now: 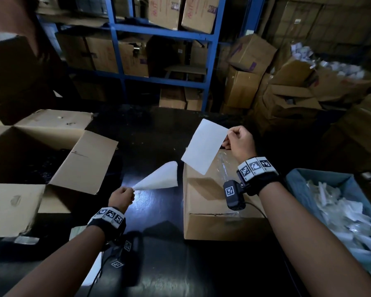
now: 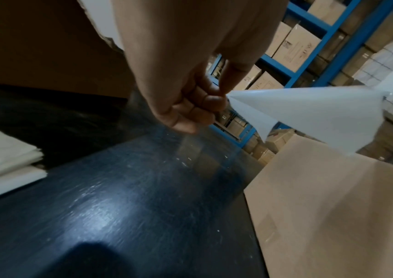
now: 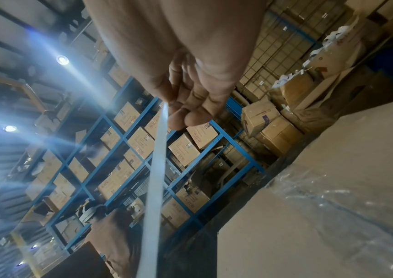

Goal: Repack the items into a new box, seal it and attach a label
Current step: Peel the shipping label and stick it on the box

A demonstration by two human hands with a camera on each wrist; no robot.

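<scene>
Warehouse shelving looms behind the dark tabletop (image 1: 159, 136) — right hand (image 1: 240, 142) pinches the label (image 1: 204, 146) above the sealed box (image 1: 212, 202) near the right edge, left hand (image 1: 121, 197) pinches the peeled backing (image 1: 161, 176). Best laid flat, smoothed from one edge.

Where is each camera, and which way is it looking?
Head: looks forward and down at the black table; shows both forearms, left hand and right hand.
Left wrist: looks along the left hand, which pinches a curled white sheet.
Right wrist: looks up along the right hand, which pinches a flat white sheet seen edge-on, toward the blue shelving.
Shared: all three show the sealed cardboard box and the blue shelving.
</scene>
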